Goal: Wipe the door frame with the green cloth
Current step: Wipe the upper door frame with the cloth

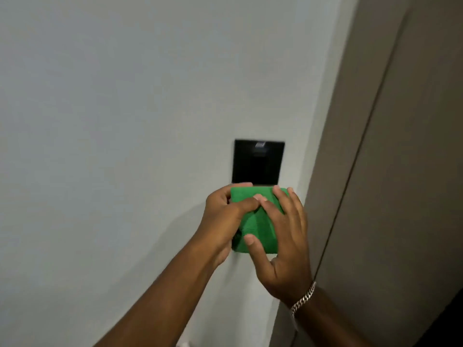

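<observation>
A folded green cloth (255, 221) is held between both hands in front of the white wall. My left hand (220, 221) grips its left side, thumb across the front. My right hand (283, 244) lies over its right side with fingers spread on the fabric and the thumb under the lower edge. The taupe door frame (333, 156) runs as a slanted vertical band just right of the hands, with a thin dark gap separating it from the door (411, 171). The cloth does not touch the frame.
A black square wall panel (258, 162) is mounted on the white wall (112, 121) directly above the cloth. A silver chain bracelet (303, 299) circles my right wrist. A dark area shows at the bottom right corner.
</observation>
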Action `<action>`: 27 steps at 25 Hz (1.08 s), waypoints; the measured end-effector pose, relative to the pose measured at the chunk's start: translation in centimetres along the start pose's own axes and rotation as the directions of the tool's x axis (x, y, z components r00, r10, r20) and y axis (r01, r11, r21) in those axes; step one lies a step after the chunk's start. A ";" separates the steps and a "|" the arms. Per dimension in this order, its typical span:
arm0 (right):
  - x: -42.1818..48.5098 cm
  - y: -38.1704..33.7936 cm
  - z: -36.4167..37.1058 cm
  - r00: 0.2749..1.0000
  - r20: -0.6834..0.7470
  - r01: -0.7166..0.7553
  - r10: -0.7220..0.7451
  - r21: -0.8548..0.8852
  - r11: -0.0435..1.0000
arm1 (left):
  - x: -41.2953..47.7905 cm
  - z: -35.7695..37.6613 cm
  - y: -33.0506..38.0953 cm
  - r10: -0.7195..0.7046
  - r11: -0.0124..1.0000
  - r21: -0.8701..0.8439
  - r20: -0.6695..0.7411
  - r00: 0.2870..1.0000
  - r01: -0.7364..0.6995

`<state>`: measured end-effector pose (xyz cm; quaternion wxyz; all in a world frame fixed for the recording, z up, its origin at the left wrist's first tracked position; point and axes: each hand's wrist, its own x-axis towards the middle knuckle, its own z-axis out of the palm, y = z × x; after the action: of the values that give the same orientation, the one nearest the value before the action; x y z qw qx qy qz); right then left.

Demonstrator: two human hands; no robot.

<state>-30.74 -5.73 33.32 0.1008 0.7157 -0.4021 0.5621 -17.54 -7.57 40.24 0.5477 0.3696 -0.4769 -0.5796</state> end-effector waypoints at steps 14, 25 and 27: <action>34.3 -0.5 -17.7 0.857 -0.248 0.285 -0.451 -0.502 0.817 | 4.8 18.7 28.0 0.844 0.458 0.194 0.212 0.493 -0.868; 44.6 1.7 -17.9 0.864 -0.393 -0.054 -0.315 -0.693 0.719 | 16.9 13.1 33.2 0.882 -0.390 0.888 0.437 0.177 -0.244; 45.4 1.5 -17.8 0.839 -0.418 -0.061 -0.350 -0.710 0.702 | 17.9 13.9 34.2 0.894 -0.395 0.905 0.419 0.157 -0.159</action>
<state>-42.60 -17.12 79.23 0.5143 0.4729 -0.4804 0.5302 -23.36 -21.35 78.44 0.5044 0.4036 -0.6168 0.4498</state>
